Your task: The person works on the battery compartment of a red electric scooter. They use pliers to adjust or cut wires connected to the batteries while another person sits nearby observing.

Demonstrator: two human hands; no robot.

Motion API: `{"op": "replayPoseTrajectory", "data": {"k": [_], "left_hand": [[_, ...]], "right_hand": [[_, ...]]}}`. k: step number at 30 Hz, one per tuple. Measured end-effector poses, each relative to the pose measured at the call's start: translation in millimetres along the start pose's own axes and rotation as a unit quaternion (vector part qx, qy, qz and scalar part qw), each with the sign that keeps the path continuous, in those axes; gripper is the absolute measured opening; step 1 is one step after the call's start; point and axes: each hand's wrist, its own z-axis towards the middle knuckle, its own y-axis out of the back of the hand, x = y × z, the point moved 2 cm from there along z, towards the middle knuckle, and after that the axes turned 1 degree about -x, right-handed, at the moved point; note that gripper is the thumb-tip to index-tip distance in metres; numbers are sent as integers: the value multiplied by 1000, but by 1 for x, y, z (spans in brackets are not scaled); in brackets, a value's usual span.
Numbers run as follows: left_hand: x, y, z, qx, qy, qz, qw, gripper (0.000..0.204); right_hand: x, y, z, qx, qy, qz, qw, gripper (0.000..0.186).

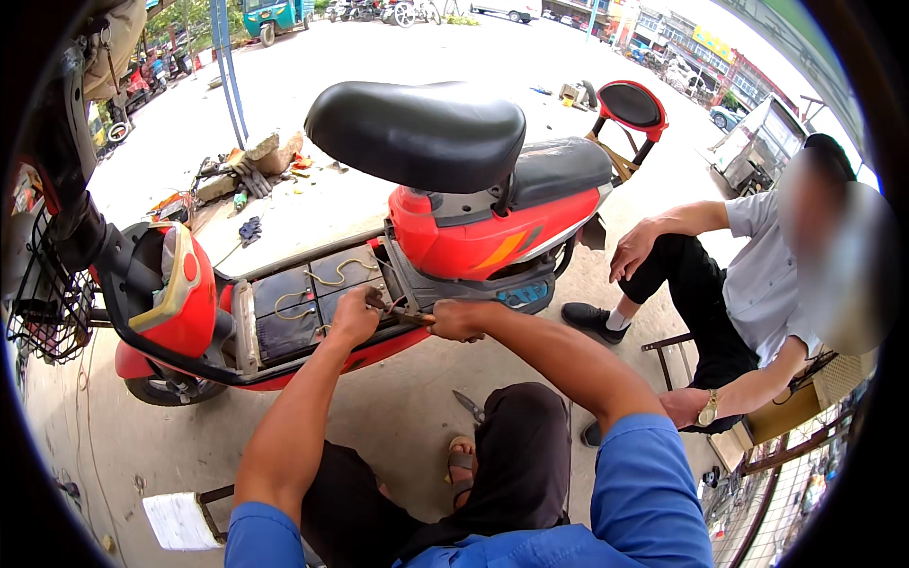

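A red electric scooter (445, 232) stands across in front of me with its footboard bay uncovered. Several dark block batteries (284, 295) sit in the bay, and yellowish wires (343, 273) loop over their tops. At the bay's near edge my right hand (456, 320) is wrapped round a brownish plier-like tool (413, 316), which points left. My left hand (355, 317) is closed just left of the tool's tip, over the batteries. Its fingers pinch something small and dark that I cannot make out.
A person in a grey shirt (757, 241) sits close on the right. Scissors-like cutters (468, 405) lie on the ground by my foot. A white-topped stool (182, 521) stands at lower left. Rubble and black gloves (250, 230) lie beyond the scooter.
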Motion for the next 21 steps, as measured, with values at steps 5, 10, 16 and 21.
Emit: {"op": "replayPoseTrajectory", "data": {"k": [5,10,16,21], "left_hand": [[5,-3,3,18,4,5,1000,32],[3,-4,3,-7,-17,-10,1000,29],[24,-12,8,10,-13,5,1000,31],[11,-5,5,13,-15,15,1000,30]], "right_hand": [[-5,-1,10,-50,86,-152,983,29],[-7,-4,19,-68,78,-213,972,30],[-7,-8,18,-66,70,-225,970,26],[-2,-11,9,-102,49,-213,970,23]]}}
